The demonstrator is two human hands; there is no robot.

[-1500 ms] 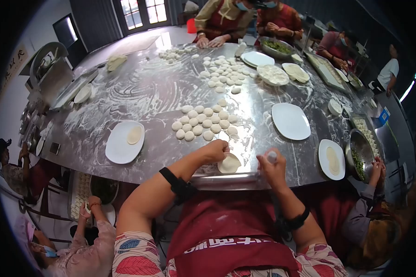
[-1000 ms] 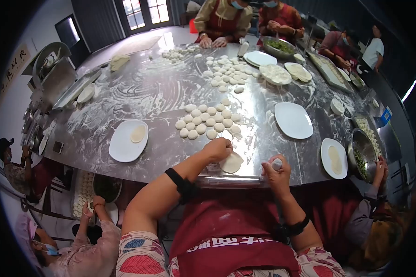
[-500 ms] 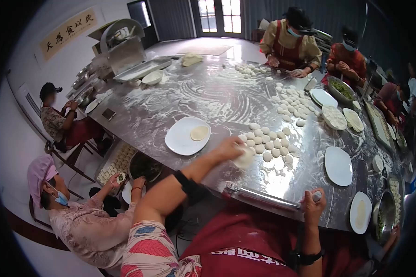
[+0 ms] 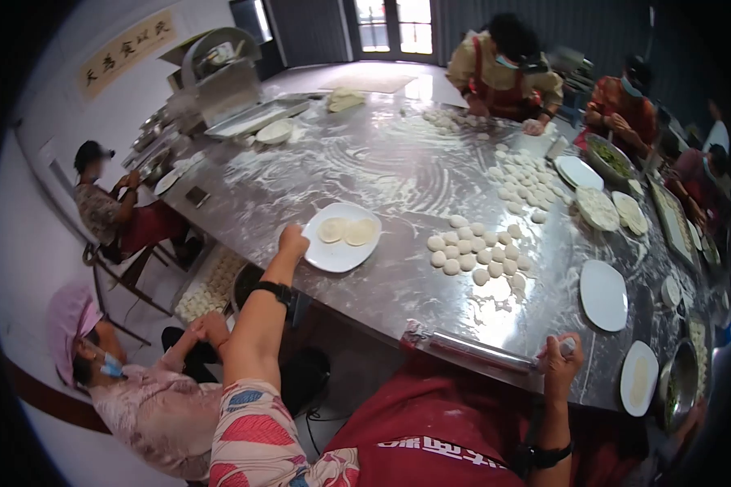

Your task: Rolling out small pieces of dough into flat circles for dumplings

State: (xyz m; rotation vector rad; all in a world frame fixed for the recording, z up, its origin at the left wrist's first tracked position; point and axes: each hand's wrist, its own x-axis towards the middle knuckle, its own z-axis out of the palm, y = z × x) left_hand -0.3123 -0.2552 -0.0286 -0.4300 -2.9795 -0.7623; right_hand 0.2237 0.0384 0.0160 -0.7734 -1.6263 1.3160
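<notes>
My left hand (image 4: 293, 240) is closed on the left rim of a white square plate (image 4: 337, 258). Two round dough wrappers (image 4: 360, 233) lie side by side on that plate. At the table's near edge, my right hand (image 4: 560, 362) is wrapped round the right-hand handle of a metal rolling pin (image 4: 475, 350). The pin's left end rests on the edge, nobody holding it. Just beyond the pin sits a cluster of flattened dough pieces (image 4: 465, 247), several in number, on the floured steel.
A white plate (image 4: 603, 296) lies on the right of the steel table (image 4: 398, 302), and another (image 4: 629, 395) holds a wrapper. A metal bowl (image 4: 676, 384) stands beside it. Left below, a person in a pink cap (image 4: 73, 321) sits close to my arm. Other people work across the table.
My left hand has moved left from the dough cluster to the plate's rim. A second wrapper now lies on the plate. My right hand stays on the rolling pin.
</notes>
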